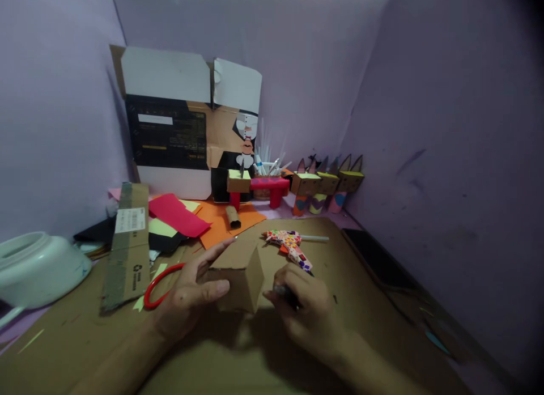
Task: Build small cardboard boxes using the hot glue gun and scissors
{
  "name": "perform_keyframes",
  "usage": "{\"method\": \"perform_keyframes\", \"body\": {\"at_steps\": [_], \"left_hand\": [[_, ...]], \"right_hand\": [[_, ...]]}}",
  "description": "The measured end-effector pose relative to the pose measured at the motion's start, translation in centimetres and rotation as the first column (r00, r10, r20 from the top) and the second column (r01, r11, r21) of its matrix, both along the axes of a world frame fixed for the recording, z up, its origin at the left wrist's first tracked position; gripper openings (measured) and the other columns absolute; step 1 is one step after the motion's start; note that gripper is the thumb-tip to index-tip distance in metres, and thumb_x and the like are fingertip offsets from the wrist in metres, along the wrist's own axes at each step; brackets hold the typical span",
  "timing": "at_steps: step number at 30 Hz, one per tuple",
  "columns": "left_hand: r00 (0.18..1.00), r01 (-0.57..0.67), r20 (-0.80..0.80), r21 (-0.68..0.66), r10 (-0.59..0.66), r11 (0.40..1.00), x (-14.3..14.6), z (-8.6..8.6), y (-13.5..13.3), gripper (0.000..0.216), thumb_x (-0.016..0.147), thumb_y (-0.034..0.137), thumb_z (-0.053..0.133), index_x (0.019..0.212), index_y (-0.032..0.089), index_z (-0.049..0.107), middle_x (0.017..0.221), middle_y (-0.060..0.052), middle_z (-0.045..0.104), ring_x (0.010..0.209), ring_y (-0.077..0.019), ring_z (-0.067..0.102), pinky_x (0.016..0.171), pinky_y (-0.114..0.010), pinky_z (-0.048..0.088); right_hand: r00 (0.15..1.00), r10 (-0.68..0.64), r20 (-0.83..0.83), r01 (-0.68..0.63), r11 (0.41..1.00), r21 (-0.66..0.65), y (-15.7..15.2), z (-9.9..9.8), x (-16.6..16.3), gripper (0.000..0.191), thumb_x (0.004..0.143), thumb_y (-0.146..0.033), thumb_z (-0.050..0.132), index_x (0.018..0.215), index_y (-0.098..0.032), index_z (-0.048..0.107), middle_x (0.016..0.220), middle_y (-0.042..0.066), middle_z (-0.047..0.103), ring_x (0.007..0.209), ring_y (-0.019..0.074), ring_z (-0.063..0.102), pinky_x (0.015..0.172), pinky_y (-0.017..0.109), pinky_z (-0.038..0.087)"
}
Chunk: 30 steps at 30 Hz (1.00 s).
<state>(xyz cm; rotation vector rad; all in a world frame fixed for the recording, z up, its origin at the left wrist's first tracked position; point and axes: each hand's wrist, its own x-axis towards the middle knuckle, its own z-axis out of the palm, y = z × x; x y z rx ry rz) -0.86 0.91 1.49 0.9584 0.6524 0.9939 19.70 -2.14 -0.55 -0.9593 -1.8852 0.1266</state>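
Observation:
My left hand [193, 287] is closed around a small brown cardboard box [238, 290], thumb on its near face and fingers along its far left side. The box is tilted above the cardboard sheet. Just to its right, my right hand [301, 304] grips a dark pen-like tool [287, 296]; the fingers cover most of it, so its exact kind does not show. A flower-patterned glue gun [291, 246] with a clear glue stick lies beyond the right hand. Beside the left wrist is a red loop-shaped handle [148, 293], partly hidden by the hand.
A cardboard sheet [204, 361] covers the table. Cardboard animal figures [306, 185] stand at the back right, with a pink-and-cardboard one [270, 184] at centre. Coloured paper [178, 216], a cardboard strip [127, 253] and a white pot [46, 270] are left. A dark flat panel [378, 259] lies right.

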Motion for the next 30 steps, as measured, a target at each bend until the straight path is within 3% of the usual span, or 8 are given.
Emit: {"method": "perform_keyframes", "body": {"at_steps": [7,11,13,16,18,20,26,30], "left_hand": [[0.981,-0.124,-0.152,-0.019,0.12,0.992,0.7,0.2,-0.2,0.071,0.059,0.024,0.077,0.124,0.015,0.05,0.131,-0.013,0.056,0.123,-0.0363,0.047,0.1,-0.043,0.041],[0.979,-0.045,-0.196,0.07,0.058,0.997,1.0,-0.5,0.0,0.065,0.065,0.025,0.076,0.124,0.017,0.05,0.131,-0.013,0.056,0.119,-0.0354,0.052,0.099,-0.046,0.041],[0.981,-0.025,-0.191,0.106,0.045,0.994,1.0,-0.6,0.2,0.064,0.065,0.026,0.077,0.122,0.017,0.051,0.129,-0.013,0.058,0.116,-0.0354,0.054,0.096,-0.045,0.044],[0.975,-0.064,-0.206,0.112,0.086,0.992,0.9,-0.5,0.3,0.068,0.066,0.028,0.076,0.127,0.016,0.048,0.13,-0.013,0.058,0.118,-0.035,0.052,0.095,-0.043,0.045],[0.962,-0.099,-0.245,0.108,0.123,0.989,0.8,-0.3,0.4,0.07,0.067,0.029,0.074,0.13,0.017,0.046,0.13,-0.012,0.058,0.119,-0.0346,0.051,0.094,-0.042,0.045],[0.948,-0.098,-0.29,0.128,0.132,0.987,0.7,0.0,0.3,0.068,0.067,0.029,0.072,0.129,0.017,0.048,0.127,-0.01,0.06,0.117,-0.0343,0.053,0.092,-0.04,0.046],[0.91,-0.066,-0.382,0.247,0.159,0.967,0.7,0.5,0.2,0.054,0.07,0.03,0.07,0.121,0.019,0.057,0.119,-0.007,0.066,0.11,-0.0337,0.058,0.092,-0.042,0.046],[0.864,-0.049,-0.464,0.31,0.196,0.949,0.5,0.2,0.2,0.058,0.073,0.038,0.069,0.127,0.021,0.054,0.13,-0.008,0.058,0.119,-0.0354,0.052,0.098,-0.045,0.042]], "right_hand": [[0.939,-0.152,-0.309,0.055,0.952,-0.301,0.0,1.6,0.2,0.007,0.077,-0.023,0.059,0.072,-0.019,0.057,0.071,0.001,0.057,0.054,0.0131,0.05,0.049,0.024,0.038],[0.954,-0.123,-0.275,0.013,0.929,-0.371,-0.3,1.4,0.1,0.012,0.079,-0.031,0.059,0.078,-0.019,0.058,0.064,-0.001,0.051,0.053,0.0134,0.046,0.049,0.025,0.037],[0.974,-0.091,-0.208,0.007,0.928,-0.373,-0.5,1.4,0.5,0.021,0.087,-0.036,0.049,0.09,-0.02,0.061,0.062,-0.002,0.049,0.054,0.0149,0.048,0.051,0.026,0.038],[0.996,-0.022,-0.089,-0.005,0.954,-0.3,-0.7,1.7,1.3,0.033,0.094,-0.031,0.033,0.107,-0.022,0.062,0.082,0.005,0.057,0.074,0.0182,0.057,0.062,0.029,0.045],[1.0,0.006,0.02,-0.002,0.978,-0.207,-0.8,2.0,1.7,0.031,0.094,-0.024,0.037,0.11,-0.022,0.062,0.091,0.007,0.058,0.08,0.0182,0.058,0.066,0.029,0.046],[0.989,0.0,0.146,0.012,0.996,-0.084,-0.9,2.3,2.0,0.028,0.091,-0.018,0.044,0.111,-0.021,0.063,0.085,0.007,0.059,0.073,0.0166,0.058,0.061,0.027,0.045],[0.88,-0.213,0.424,0.121,0.965,0.234,-1.0,2.7,2.2,0.027,0.089,-0.02,0.051,0.112,-0.027,0.064,0.074,0.004,0.063,0.053,0.0135,0.055,0.046,0.022,0.036],[0.818,-0.327,0.472,0.172,0.924,0.342,-1.3,2.9,2.0,0.022,0.087,-0.019,0.052,0.1,-0.025,0.069,0.071,0.003,0.065,0.046,0.0121,0.053,0.041,0.022,0.029]]}}
